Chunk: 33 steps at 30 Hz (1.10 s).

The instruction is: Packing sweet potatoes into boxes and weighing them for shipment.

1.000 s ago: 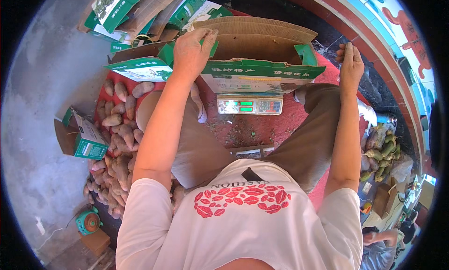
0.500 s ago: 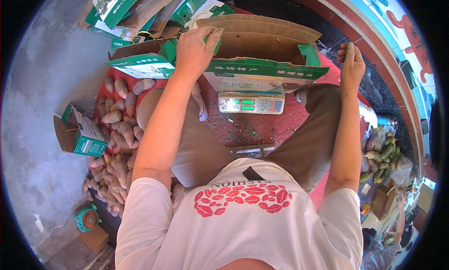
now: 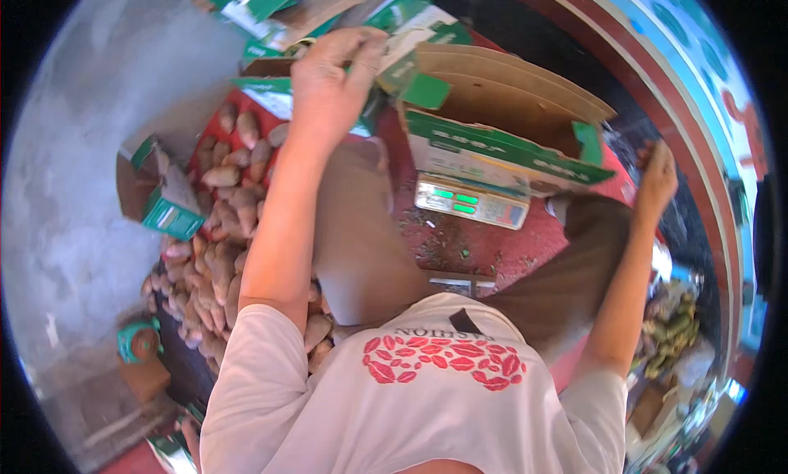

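Beyond the person's knees, an open carton (image 3: pixel 502 151) stands directly behind the display panel of a scale (image 3: pixel 470 201); its base is hidden. Hazard: a knock from the right leg (image 3: pixel 566 265), which is near the carton's right end, could shift the carton or disturb the reading. Hazard: the raised rear flap (image 3: pixel 513 84) could fold over the opening, since no visible support holds it. Position: the carton lies between the two hands, to the right of the left hand (image 3: pixel 331 80) and to the left of the right hand (image 3: pixel 657 181). Left hand: thumb and fingers curl toward each other; whether they pinch anything cannot be determined. Right hand: fingers appear loosely bent; blur hides any grip.
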Tool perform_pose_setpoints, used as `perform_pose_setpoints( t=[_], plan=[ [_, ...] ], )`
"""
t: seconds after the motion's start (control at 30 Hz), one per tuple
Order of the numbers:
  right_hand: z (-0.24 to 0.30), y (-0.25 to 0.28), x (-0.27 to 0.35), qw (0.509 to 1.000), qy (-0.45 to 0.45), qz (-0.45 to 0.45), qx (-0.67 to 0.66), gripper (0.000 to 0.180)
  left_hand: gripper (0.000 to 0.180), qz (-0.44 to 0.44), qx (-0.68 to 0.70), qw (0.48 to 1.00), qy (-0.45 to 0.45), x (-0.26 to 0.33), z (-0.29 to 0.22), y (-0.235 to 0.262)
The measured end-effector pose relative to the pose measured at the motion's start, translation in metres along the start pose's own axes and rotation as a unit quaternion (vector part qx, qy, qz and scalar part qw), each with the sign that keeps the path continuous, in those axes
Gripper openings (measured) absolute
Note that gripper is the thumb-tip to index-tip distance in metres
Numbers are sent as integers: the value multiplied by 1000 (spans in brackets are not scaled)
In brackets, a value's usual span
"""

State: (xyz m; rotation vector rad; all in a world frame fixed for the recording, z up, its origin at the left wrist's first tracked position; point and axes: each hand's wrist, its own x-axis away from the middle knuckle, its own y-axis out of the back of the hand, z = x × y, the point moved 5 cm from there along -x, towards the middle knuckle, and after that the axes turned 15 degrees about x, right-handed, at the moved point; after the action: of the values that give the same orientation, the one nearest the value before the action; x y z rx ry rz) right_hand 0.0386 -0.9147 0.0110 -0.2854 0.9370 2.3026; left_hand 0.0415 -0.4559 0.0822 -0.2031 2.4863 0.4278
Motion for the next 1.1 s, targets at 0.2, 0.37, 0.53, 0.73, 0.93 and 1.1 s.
perform_pose_setpoints(
  t=[0.2,0.37,0.53,0.73,0.93,1.1],
  plan=[
    [-1,2,0,999,25,25,22,34,18,-144,-194,960,143,63,38,148],
    [13,10,2,999,7,8,30,36,18,-13,-417,889,188,228,155,199],
    [-1,18,-1,999,-7,-15,41,37,32,25,-502,787,358,382,200,221],
    [-14,61,-10,990,-74,-107,-62,37,62,174,-543,618,541,425,194,210],
    [1,81,15,994,-108,-26,-20,35,70,184,-533,590,578,414,204,202],
    [38,26,93,991,-135,-5,8,29,56,214,-497,572,617,417,233,212]
  ],
)
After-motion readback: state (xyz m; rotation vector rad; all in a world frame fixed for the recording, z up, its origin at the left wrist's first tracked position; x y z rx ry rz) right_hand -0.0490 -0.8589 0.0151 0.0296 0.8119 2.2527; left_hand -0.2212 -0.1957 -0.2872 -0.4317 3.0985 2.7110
